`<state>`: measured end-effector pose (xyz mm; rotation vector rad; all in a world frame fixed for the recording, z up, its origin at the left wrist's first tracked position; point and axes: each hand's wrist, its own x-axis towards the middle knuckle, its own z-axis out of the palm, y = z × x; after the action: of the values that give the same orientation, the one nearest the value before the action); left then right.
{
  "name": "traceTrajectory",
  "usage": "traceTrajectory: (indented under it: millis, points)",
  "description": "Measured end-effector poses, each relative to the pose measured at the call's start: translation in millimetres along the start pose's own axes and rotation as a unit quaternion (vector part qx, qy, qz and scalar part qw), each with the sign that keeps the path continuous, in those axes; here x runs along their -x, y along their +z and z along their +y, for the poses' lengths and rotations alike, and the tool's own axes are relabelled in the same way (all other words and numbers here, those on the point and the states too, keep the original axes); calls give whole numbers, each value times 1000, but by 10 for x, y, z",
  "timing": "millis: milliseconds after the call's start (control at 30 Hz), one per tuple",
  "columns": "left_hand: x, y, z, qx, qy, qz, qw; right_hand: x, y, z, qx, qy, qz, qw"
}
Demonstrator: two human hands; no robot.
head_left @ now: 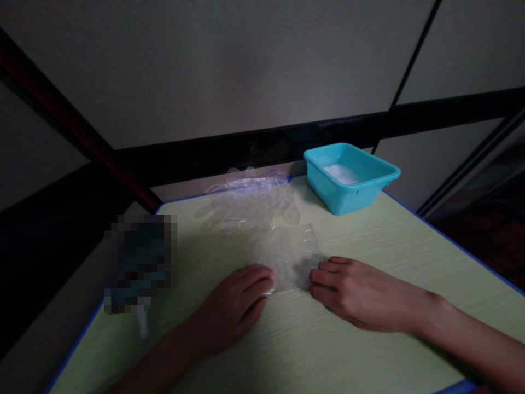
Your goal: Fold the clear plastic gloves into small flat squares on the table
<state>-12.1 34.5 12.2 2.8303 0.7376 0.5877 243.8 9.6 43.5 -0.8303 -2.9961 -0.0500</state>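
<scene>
A clear plastic glove [283, 257] lies flat on the pale table [295, 350]. My left hand [238, 301] rests at its near left edge, fingers together over the plastic. At its right side, my right hand [348, 290] has its fingers curled down on the edge, the fingertips partly hidden. Beyond, a loose pile of similar clear gloves [254, 202] spreads toward the table's back edge.
A turquoise basket [353, 197] with something white inside stands at the back right. At the left edge sits a blurred-out dark object [141, 262], with a small white strip [142, 320] by it. Cabinet panels [246, 71] rise behind the table.
</scene>
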Motion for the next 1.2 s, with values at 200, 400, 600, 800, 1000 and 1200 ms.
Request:
traceTrajectory:
  millis: [200,400,600,800,1000,1200]
  points:
    - [1,-4,-6,-1,0,-9,1000,-6,-2,-4,0,1,-1,1000]
    - [5,0,-5,-2,-1,-15,1000,-9,14,-3,4,1,-6,1000]
    - [-13,-4,12,7,2,-11,1000,-7,15,-11,4,7,1,1000]
    - [-21,-9,24,11,-7,-11,1000,-26,23,-5,6,4,13,1000]
    - [-21,-8,18,10,-5,-5,1000,9,-15,30,-3,-15,-3,1000]
    - [-23,-2,16,9,-5,-3,1000,22,6,66,21,-17,1,1000]
